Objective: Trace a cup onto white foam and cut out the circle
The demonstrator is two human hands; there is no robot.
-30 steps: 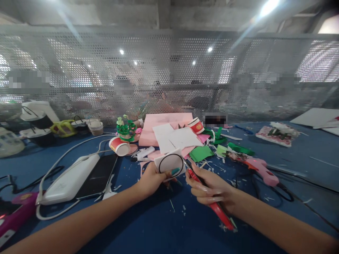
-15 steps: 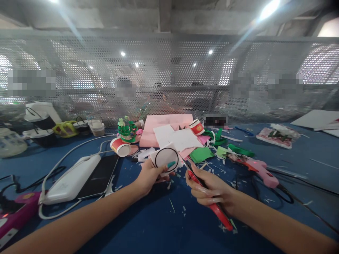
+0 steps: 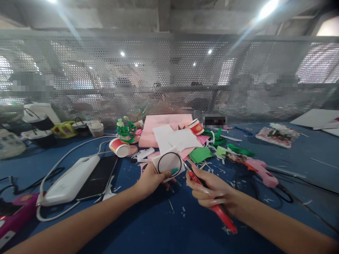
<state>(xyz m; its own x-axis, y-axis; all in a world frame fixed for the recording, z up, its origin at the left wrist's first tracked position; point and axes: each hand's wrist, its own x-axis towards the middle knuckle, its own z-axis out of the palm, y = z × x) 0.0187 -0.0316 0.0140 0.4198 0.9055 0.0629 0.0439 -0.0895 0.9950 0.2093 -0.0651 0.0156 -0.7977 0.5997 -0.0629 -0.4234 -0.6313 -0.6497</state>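
My left hand [image 3: 153, 178] pinches a small white paper [image 3: 169, 164] with a thick black circle drawn on it. The thumb lies over the circle's lower right edge, and other fingers are behind the paper. Close by on the right, my right hand [image 3: 212, 187] is closed around a red-handled cutting tool [image 3: 224, 217]. Its narrow metal tip points up and left near the paper's right edge. I cannot tell whether they touch, and the fingers hide much of the tool. Paper scraps lie on the blue table [image 3: 159, 225] beneath.
White sheets [image 3: 182, 139] rest on pink paper [image 3: 148, 130] ahead. Red paper cups [image 3: 119, 147] and a green paper-strip model [image 3: 126, 132] stand left of them. A power bank [image 3: 71, 180] and phone [image 3: 97, 178] lie left; a pink glue gun [image 3: 265, 173] with its cord lies right.
The circled paper has moved slightly right and down and turned a little in my left hand, closer to the tool's tip. My right hand keeps its grip and has barely moved.
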